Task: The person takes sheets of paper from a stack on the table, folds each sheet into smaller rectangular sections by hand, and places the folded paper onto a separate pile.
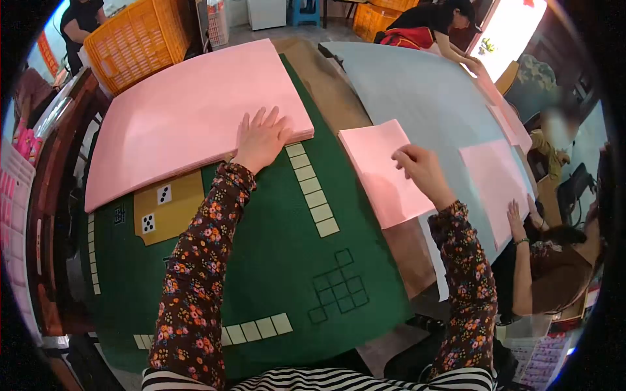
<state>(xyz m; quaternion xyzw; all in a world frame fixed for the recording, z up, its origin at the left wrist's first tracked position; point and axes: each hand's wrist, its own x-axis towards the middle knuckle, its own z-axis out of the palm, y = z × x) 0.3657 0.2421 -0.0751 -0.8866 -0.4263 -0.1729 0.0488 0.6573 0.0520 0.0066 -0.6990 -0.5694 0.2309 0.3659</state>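
A broad stack of pink paper sheets (189,111) lies on the green mahjong mat (261,260). My left hand (262,138) rests flat on the stack's near right corner, fingers spread. To the right, a smaller stack of pink paper (375,156) sits at the table's edge, over brown paper. Above its right side hovers my right hand (420,171), fingers curled in with the thumb near the index finger. Whether anything thin is between those fingertips I cannot make out. Flowered sleeves cover both forearms.
A pale blue table (417,85) stands to the right, with more pink sheets (499,182) on it. One person leans over its far end; another's hand (517,220) touches sheets at the right. An orange crate (130,45) stands behind the large stack.
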